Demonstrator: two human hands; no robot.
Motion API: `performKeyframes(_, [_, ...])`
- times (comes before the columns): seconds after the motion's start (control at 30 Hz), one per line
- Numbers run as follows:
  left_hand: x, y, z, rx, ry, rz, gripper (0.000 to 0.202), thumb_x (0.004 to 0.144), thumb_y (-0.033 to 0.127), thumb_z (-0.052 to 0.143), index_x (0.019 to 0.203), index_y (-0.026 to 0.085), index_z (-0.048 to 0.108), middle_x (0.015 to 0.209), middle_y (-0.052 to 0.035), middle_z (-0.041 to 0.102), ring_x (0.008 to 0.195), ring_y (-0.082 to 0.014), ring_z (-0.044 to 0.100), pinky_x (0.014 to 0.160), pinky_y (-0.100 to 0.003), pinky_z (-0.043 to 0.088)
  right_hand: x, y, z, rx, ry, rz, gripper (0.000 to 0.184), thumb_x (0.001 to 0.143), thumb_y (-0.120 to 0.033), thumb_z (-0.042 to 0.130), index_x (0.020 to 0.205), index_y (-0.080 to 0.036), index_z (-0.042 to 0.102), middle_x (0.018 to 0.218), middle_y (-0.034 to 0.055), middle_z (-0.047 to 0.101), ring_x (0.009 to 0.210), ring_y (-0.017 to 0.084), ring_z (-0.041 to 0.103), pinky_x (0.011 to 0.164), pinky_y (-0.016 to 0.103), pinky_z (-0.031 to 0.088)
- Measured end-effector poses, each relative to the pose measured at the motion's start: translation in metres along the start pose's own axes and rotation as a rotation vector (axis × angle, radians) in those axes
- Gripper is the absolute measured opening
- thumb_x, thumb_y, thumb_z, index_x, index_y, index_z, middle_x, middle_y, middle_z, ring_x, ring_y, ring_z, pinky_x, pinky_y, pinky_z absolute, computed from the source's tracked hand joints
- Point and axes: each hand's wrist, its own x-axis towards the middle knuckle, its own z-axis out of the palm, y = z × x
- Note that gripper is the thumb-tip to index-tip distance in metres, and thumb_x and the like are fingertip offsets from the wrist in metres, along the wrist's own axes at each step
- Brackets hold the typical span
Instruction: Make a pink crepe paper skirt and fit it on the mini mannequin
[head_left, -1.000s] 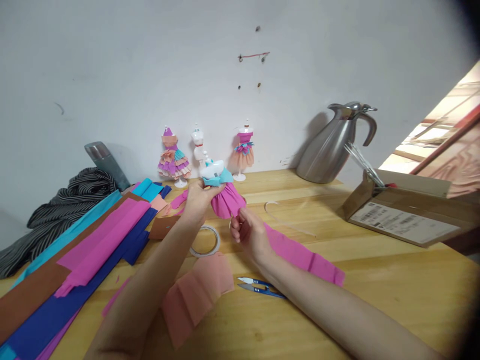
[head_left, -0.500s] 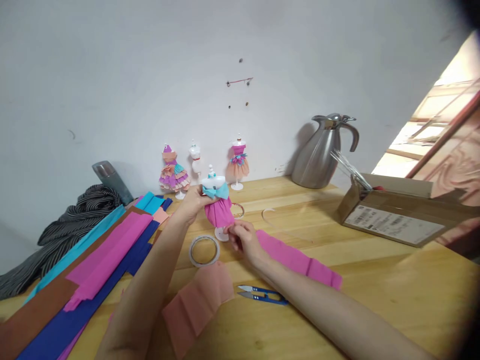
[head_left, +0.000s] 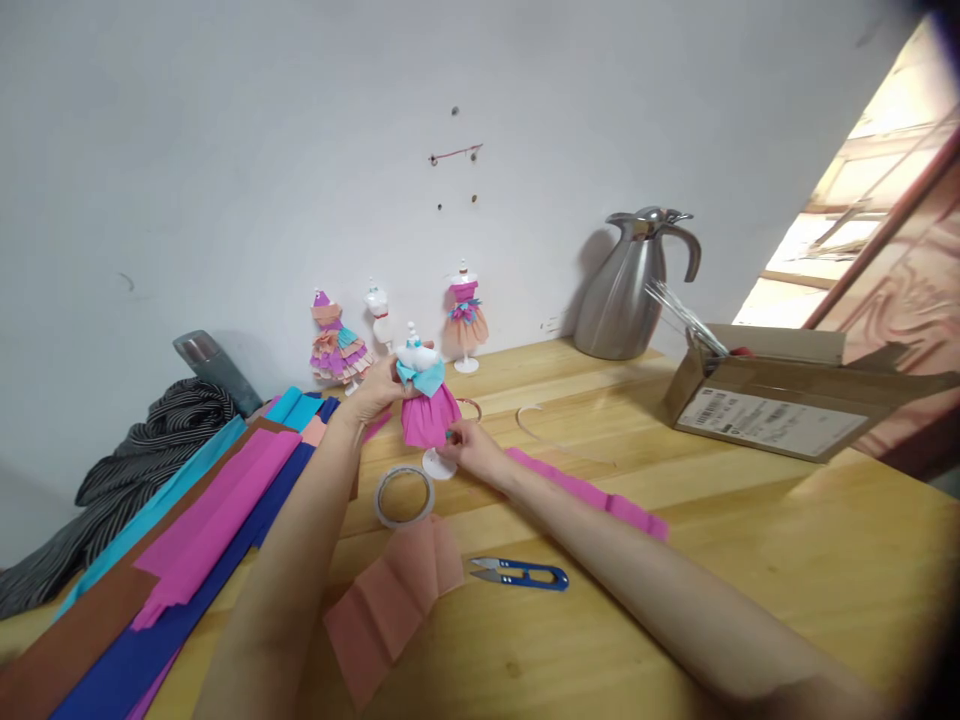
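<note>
A small white dress-form mannequin (head_left: 414, 352) stands on its round base, wearing a light-blue crepe paper top and a gathered magenta skirt (head_left: 430, 418). My left hand (head_left: 379, 388) is closed around its upper side; the mannequin hides some of the fingers. At the skirt's lower right edge, my right hand (head_left: 474, 450) pinches the hem. In front of the base lies a roll of tape (head_left: 381, 505). Nearer to me are a creased peach paper strip (head_left: 397, 605) and blue-handled thread snips (head_left: 525, 574). A magenta strip (head_left: 592, 493) lies under and beyond my right forearm.
Along the wall stand two dressed mannequins (head_left: 337, 348) (head_left: 465, 318) and a bare one (head_left: 379, 312). Coloured paper sheets (head_left: 217, 510) and a striped cloth (head_left: 169, 450) cover the left side. A steel jug (head_left: 619, 300) and an open cardboard box (head_left: 772, 415) are at right.
My right hand has risen slightly from near the base to the skirt's hem. The mannequin has turned and tilted a little in my left hand. The whole view has shifted slightly.
</note>
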Motion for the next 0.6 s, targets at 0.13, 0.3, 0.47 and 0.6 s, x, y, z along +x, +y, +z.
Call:
performKeyframes(0.13, [-0.001,-0.003,0.005,-0.018,-0.058,-0.023,0.069,0.042,0.021,0.092,0.108,0.013,0.071,0.096,-0.0127,0.075,0.101,-0.0285,0.068,0.088,-0.034,0.051,0.002,-0.001,0.003,-0.063,-0.119,0.019,0.032,0.091,-0.034,0.064,0.116,-0.014,0.063,0.117,0.007,0.065,0.1,0.024,0.064,0.082,0.04,0.056])
performKeyframes(0.3, [-0.007,-0.011,-0.003,-0.135,0.216,-0.057,0.059,0.048,0.027,0.092,0.102,0.015,0.072,0.094,-0.0095,0.075,0.095,-0.0231,0.069,0.082,-0.028,0.052,-0.004,-0.006,-0.002,-0.108,0.025,0.004,0.009,0.078,-0.022,0.071,0.071,-0.016,0.069,0.07,0.0019,0.069,0.078,0.022,0.066,0.064,0.027,0.048])
performKeyframes(0.47, [-0.036,-0.036,-0.02,-0.203,0.498,-0.192,0.024,0.075,0.035,0.075,0.08,0.014,0.067,0.072,-0.0054,0.071,0.065,-0.0125,0.066,0.062,-0.02,0.049,-0.007,-0.003,-0.001,-0.117,0.019,0.094,0.02,0.09,-0.03,0.064,0.099,-0.013,0.069,0.103,0.0092,0.069,0.092,0.022,0.066,0.077,0.035,0.055])
performKeyframes(0.6, [-0.068,-0.051,-0.003,-0.291,0.463,-0.392,0.013,0.079,0.023,0.07,0.075,0.012,0.065,0.073,-0.0091,0.071,0.057,-0.0121,0.063,0.055,-0.021,0.048,-0.007,0.001,0.001,-0.1,-0.027,0.172,0.035,0.095,-0.034,0.059,0.126,-0.017,0.057,0.126,0.0094,0.059,0.105,0.023,0.062,0.087,0.043,0.055])
